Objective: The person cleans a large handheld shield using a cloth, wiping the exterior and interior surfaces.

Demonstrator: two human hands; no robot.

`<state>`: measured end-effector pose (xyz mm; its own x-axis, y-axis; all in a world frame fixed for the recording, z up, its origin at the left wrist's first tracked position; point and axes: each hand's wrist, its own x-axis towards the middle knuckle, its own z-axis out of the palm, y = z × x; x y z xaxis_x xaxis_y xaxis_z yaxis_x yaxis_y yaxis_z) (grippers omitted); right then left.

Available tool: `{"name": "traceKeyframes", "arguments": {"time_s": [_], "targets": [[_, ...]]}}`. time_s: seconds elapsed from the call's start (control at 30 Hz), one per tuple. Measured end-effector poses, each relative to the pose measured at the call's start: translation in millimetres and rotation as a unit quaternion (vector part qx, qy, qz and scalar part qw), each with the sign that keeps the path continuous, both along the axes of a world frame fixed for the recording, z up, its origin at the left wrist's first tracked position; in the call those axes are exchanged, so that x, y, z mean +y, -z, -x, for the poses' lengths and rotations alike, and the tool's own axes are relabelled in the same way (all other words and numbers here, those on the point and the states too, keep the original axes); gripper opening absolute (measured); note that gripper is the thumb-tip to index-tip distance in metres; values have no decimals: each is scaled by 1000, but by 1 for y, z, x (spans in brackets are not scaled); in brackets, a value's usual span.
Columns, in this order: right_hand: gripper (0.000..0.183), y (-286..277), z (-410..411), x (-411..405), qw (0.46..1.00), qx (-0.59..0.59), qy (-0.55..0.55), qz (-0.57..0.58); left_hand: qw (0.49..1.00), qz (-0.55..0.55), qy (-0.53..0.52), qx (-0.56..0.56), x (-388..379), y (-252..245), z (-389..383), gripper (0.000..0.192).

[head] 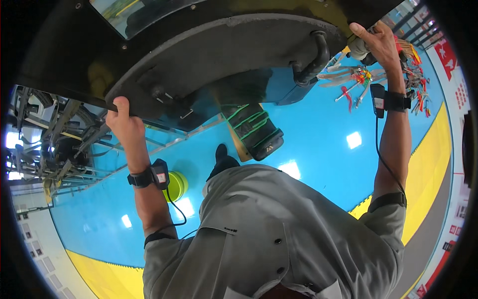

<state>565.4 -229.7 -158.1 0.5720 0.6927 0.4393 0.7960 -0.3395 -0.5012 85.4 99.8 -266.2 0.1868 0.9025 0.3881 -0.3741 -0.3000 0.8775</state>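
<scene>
A large black shield (pixel 216 56) spans the top of the view, its inner side towards me. It has a clear window (pixel 115 17), a curved foam pad and a tubular black handle (pixel 322 59). My left hand (pixel 129 125) grips the lower left edge, thumb over the foam's end. At the right edge is my right hand (pixel 382 46), its thumb against the shield and a wadded grey cloth (pixel 359 50) under its palm. How its fingers wrap behind the edge is hidden. Both wrists carry strapped black devices with cables.
Rifle-like guns stand on a metal rack (pixel 59 130) at left. A lime-green bucket (pixel 177 185) sits on the blue floor near my foot (pixel 221 151). Ahead are a black bag with green trim (pixel 254 129) and a wooden board (pixel 239 144). Tasselled swords (pixel 360 76) lie at right.
</scene>
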Motion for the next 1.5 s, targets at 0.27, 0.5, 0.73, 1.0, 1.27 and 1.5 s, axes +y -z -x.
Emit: {"name": "traceKeyframes", "arguments": {"time_s": [0.27,0.5,0.73,1.0,1.27,1.5], "targets": [[62,24,1,38,999,-20,-2,-34,999,4,-28,28,4,30,7,37],[63,25,-6,52,999,-26,17,23,983,-53,-23,173,38,36,31,44],[47,23,22,57,991,45,-100,-71,992,-37,-38,110,53,-73,22,47],[45,34,13,59,988,57,-108,-98,988,-80,3,129,29,-169,-11,57],[45,34,-38,59,995,25,-96,-10,989,-87,-77,92,-7,-167,-21,45],[41,49,-44,54,993,36,-104,-32,995,-42,-1,94,-17,-175,-2,50]]}}
